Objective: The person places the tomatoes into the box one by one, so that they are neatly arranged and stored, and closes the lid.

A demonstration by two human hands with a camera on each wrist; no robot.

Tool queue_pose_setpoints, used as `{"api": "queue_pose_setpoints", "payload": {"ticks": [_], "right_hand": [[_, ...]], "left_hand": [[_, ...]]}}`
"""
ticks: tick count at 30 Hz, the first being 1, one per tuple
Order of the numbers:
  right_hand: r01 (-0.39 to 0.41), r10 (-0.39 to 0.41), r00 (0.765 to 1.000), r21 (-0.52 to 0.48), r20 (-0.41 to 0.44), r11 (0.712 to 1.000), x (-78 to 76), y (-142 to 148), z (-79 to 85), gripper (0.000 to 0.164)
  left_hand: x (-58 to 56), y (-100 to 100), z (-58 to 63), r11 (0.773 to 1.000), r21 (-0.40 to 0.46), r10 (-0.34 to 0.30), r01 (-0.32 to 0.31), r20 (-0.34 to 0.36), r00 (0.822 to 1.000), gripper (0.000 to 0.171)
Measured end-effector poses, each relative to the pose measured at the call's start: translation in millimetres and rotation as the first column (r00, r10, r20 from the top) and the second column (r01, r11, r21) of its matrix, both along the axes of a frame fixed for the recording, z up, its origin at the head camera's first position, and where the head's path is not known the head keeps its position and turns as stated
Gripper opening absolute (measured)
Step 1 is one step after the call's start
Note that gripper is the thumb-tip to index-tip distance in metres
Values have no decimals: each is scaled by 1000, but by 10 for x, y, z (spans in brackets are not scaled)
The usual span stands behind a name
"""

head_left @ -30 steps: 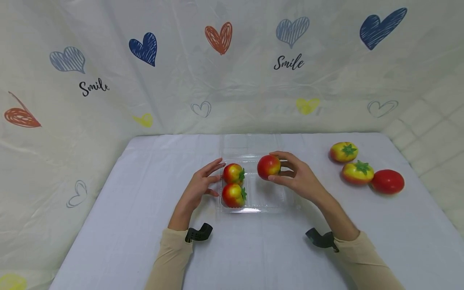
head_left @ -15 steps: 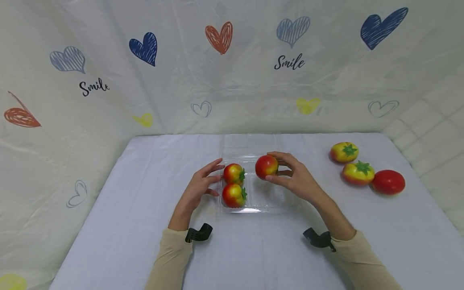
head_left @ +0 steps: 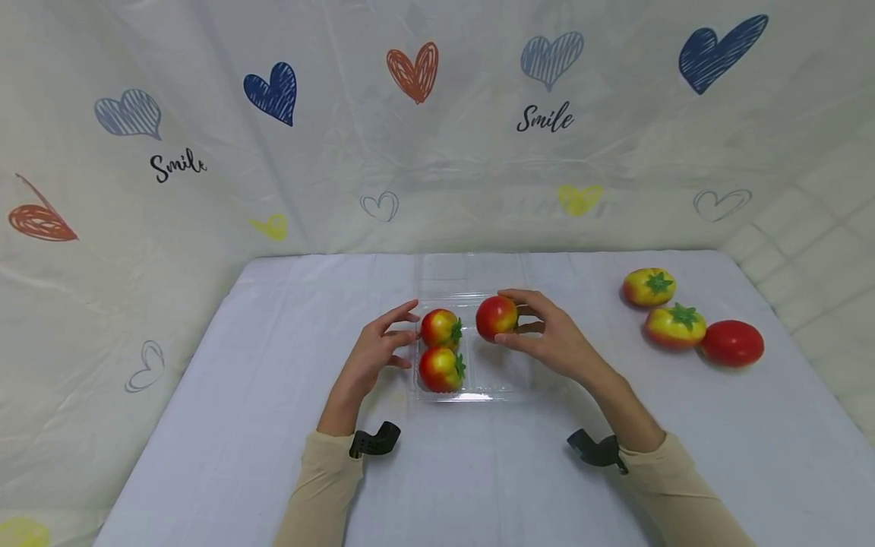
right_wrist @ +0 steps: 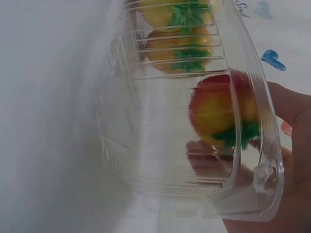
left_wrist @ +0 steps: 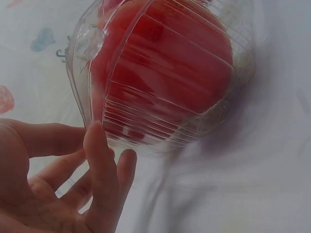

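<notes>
My right hand (head_left: 557, 334) holds a red and yellow tomato (head_left: 495, 319) between thumb and fingers, over the right half of a clear plastic clamshell box (head_left: 495, 384). In the right wrist view this tomato (right_wrist: 214, 109) shows through the box wall, its green leafy top towards my palm. Two more tomatoes sit in the left half, a back one (head_left: 437, 328) and a front one (head_left: 440, 370). Spread at the box's left side is my left hand (head_left: 372, 353), its fingertips right at the rim. Up close, the left wrist view shows a tomato (left_wrist: 170, 58) behind the ribbed wall.
Towards the right of the white-covered table lie a yellow-topped tomato (head_left: 648, 287), another with green leaves up (head_left: 673, 328), and a red one (head_left: 731, 343). The box's lid (head_left: 472, 272) lies open at the back, near the heart-printed curtain (head_left: 478, 152).
My right hand has shifted slightly left with its tomato, closer to the two in the box. The left hand has stayed nearly still.
</notes>
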State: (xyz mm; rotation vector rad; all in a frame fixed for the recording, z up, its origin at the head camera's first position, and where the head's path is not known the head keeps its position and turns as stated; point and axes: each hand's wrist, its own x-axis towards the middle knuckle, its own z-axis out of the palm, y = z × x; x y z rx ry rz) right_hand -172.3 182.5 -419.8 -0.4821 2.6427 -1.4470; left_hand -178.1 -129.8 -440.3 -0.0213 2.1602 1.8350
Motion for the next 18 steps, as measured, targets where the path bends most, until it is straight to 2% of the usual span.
{"api": "queue_pose_setpoints", "payload": {"ticks": [18], "right_hand": [[-17, 17, 1000, 40, -3, 999, -16, -66, -5, 75]], "left_hand": [[6, 8, -5, 1000, 18, 16, -16, -5, 1000, 57]]}}
